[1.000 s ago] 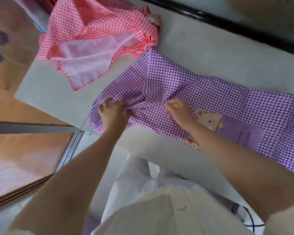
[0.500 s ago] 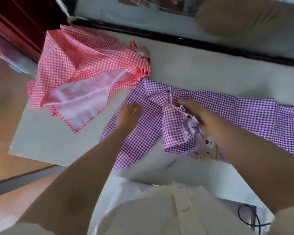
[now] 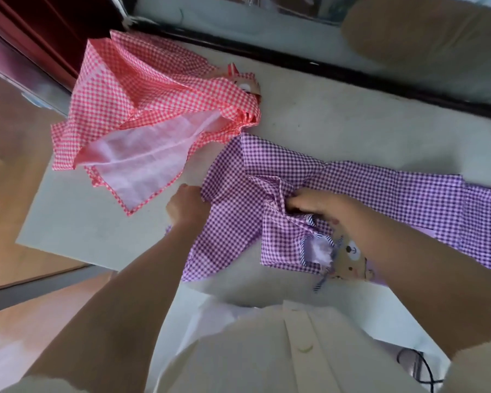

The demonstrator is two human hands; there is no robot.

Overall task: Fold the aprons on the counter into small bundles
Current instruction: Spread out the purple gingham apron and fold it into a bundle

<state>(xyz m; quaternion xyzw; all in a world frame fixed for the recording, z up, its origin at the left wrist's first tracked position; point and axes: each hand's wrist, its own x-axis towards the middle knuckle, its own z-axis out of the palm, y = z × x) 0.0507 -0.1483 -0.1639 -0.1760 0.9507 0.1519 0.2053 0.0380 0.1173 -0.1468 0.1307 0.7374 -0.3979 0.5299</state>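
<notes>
Right hand [image 3: 315, 207] pinches bunched fold in middle of purple apron [image 3: 380, 191], fingers dug into cloth. Left hand [image 3: 186, 207] curled round same apron's left edge, knuckles up. Folded flap lies over apron's near side, with striped tie [image 3: 319, 282] trailing off it toward person. Bear patch [image 3: 350, 259] just right of flap, partly under right forearm. Purple apron stretched along counter [image 3: 338, 123]. Red apron [image 3: 153, 103] crumpled beyond purple apron's left end, meeting its far corner, pale lining up.

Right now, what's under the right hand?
The right hand grips a bunched fold of the purple apron, which lies on the counter. The bear patch shows only partly beside the wrist.
</notes>
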